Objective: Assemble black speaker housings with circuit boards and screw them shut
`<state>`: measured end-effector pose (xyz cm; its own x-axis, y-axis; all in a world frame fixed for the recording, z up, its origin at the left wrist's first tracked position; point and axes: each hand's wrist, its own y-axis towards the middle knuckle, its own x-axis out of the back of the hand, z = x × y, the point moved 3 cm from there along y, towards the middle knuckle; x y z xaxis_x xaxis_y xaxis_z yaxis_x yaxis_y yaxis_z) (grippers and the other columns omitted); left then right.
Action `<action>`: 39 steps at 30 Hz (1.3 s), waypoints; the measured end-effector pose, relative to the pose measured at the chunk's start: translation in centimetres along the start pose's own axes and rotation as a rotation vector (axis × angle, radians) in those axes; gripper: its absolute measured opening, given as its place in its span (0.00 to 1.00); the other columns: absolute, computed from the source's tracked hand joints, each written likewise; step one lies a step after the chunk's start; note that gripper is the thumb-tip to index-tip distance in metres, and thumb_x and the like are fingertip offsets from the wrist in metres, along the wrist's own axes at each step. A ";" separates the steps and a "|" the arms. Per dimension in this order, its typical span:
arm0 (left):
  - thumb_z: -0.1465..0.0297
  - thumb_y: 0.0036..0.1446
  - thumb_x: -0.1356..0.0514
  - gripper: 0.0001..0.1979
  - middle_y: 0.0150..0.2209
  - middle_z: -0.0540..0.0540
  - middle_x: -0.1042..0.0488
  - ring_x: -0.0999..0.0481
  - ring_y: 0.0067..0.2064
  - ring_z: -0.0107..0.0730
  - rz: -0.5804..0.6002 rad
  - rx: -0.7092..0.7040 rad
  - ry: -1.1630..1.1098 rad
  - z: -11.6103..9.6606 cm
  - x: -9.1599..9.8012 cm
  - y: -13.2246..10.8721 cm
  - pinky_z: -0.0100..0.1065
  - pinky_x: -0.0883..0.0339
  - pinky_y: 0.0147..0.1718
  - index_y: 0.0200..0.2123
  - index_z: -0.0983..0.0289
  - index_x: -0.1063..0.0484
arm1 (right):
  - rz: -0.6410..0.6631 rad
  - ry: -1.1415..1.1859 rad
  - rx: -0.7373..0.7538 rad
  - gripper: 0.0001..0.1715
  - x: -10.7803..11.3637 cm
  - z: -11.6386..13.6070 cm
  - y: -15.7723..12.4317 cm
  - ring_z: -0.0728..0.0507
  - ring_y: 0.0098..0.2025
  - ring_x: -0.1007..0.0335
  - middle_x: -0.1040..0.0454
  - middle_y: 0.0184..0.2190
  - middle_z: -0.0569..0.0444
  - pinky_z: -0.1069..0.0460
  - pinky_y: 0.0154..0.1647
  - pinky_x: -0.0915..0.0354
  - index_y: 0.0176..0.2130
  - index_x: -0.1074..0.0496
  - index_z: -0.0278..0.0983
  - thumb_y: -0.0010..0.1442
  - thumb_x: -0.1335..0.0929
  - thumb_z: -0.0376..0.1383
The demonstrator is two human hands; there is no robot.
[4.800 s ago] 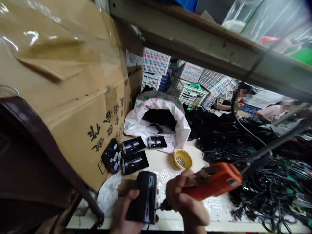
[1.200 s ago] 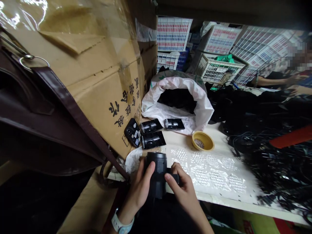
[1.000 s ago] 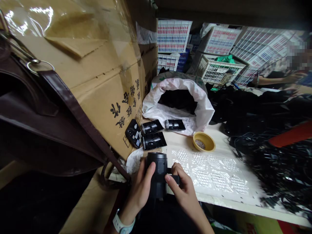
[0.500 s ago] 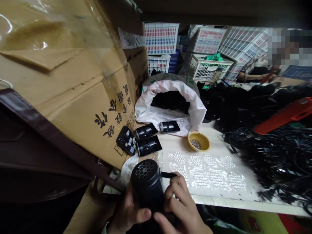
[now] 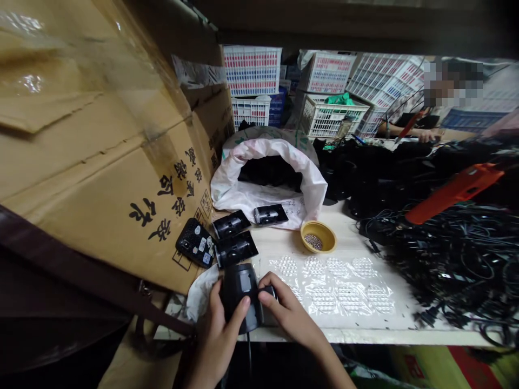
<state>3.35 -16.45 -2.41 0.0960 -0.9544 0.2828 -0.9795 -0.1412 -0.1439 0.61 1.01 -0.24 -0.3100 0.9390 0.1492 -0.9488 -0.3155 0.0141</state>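
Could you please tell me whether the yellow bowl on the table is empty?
It is not empty: the yellow bowl holds a layer of small silvery pieces across its bottom.

Black cylindrical plastic housing (image 5: 238, 294), matte, nearly upright, thin black cable (image 5: 249, 354) trailing from its underside

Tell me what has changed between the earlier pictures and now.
The right hand has let go of the orange electric screwdriver, which now sits off to the right above the black cables. That hand has joined the left hand on the black cylindrical housing, held low near the table edge. The yellow bowl and the black casings stayed where they were.
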 end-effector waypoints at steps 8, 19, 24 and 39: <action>0.62 0.64 0.45 0.07 0.69 0.51 0.52 0.46 0.68 0.49 0.074 -0.455 0.363 -1.7 -0.3 1.0 0.59 0.48 0.65 0.45 0.52 0.32 | 0.024 -0.312 0.114 0.15 2.2 2.2 0.6 0.45 0.43 0.31 0.28 0.38 0.52 0.51 0.47 0.36 0.39 0.32 0.37 0.71 0.41 0.44; 0.63 0.62 0.43 0.07 0.65 0.51 0.44 0.35 0.62 0.48 -0.074 -0.612 0.398 -1.1 -0.7 1.4 0.57 0.30 0.54 0.45 0.50 0.31 | -0.169 -1.081 -0.466 0.08 16.1 -0.7 8.4 0.42 0.46 0.28 0.25 0.43 0.49 0.44 0.49 0.31 0.42 0.27 0.33 0.64 0.31 0.36; 0.63 0.63 0.44 0.07 0.63 0.51 0.43 0.35 0.61 0.48 -0.118 -0.598 0.314 -1.8 -1.3 1.2 0.60 0.34 0.55 0.44 0.50 0.32 | -0.147 -1.067 -0.464 0.10 16.4 -1.2 9.1 0.45 0.42 0.27 0.25 0.40 0.52 0.46 0.47 0.30 0.40 0.27 0.33 0.64 0.31 0.38; 0.65 0.64 0.46 0.07 0.66 0.50 0.49 0.43 0.66 0.47 -0.076 -0.482 0.092 -1.8 -1.9 0.4 0.63 0.46 0.61 0.45 0.50 0.32 | -0.454 -0.610 -0.121 0.08 16.3 0.3 5.9 0.47 0.27 0.36 0.34 0.22 0.58 0.54 0.28 0.42 0.25 0.40 0.38 0.48 0.34 0.37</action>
<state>2.49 -14.24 -1.27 0.1757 -0.9159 0.3608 -0.9428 -0.0510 0.3295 -10.05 14.45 2.59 0.1663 0.7194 0.6744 -0.9859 0.1332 0.1010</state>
